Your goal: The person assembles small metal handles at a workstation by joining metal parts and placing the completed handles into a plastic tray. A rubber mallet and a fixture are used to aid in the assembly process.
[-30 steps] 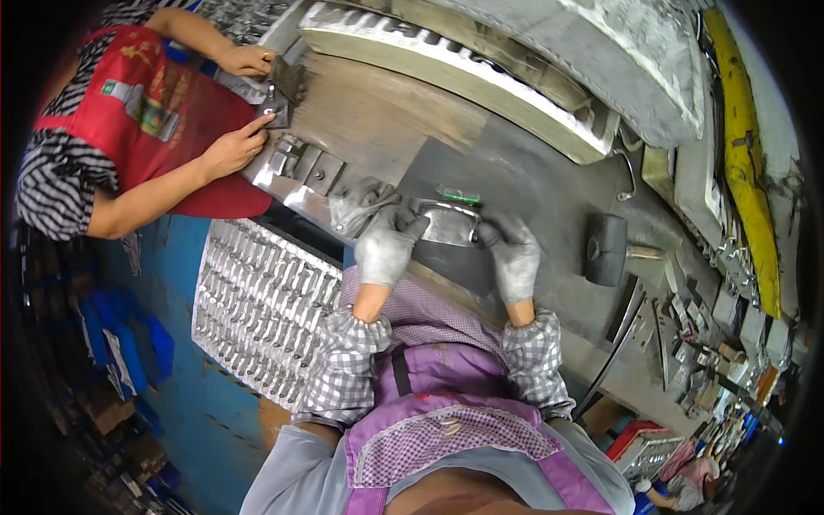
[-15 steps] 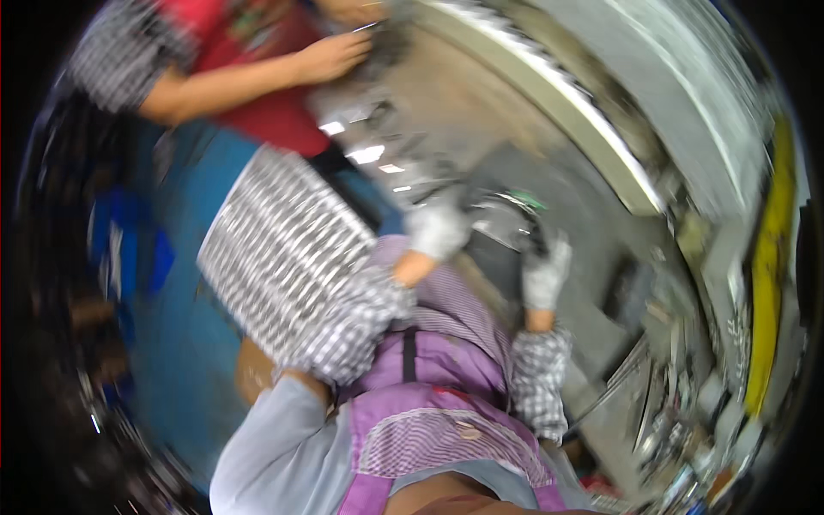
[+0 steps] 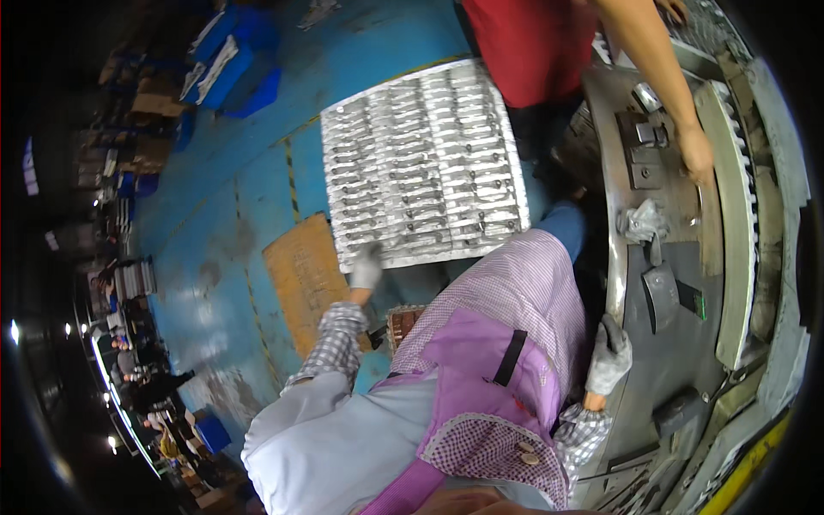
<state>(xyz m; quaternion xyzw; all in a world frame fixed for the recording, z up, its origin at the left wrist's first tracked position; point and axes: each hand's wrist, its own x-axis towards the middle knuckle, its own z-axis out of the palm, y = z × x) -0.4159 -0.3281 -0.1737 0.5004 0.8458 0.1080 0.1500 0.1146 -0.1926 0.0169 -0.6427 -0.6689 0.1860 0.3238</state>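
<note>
Clock: read from the middle of the view.
Tray: a silvery tray [image 3: 429,253] with rows of metal parts spreads at 12 o'clock, beside the counter [image 3: 657,371].
Left hand: the gloved left hand [image 3: 366,268] is at 9 o'clock, over the tray's nearest left corner; I cannot tell whether its fingers grip or merely touch.
Right hand: the gloved right hand [image 3: 609,359] is at 4 o'clock by the counter's edge, fingers bent; whether they hold anything cannot be told.
Curved plate: the curved metal plate [image 3: 660,297] lies on the counter at 3 o'clock, apart from the right hand.
Around the plate: a crumpled glove [image 3: 642,223] at its 12 o'clock, a dark green-ended piece [image 3: 692,300] at its 3 o'clock, and a black mallet head [image 3: 679,414] at its 5 o'clock.
Tray risk: a pull on that corner could tilt the tray and slide parts together.
Plate risk: a sleeve sweeping the counter might knock the plate.
</note>
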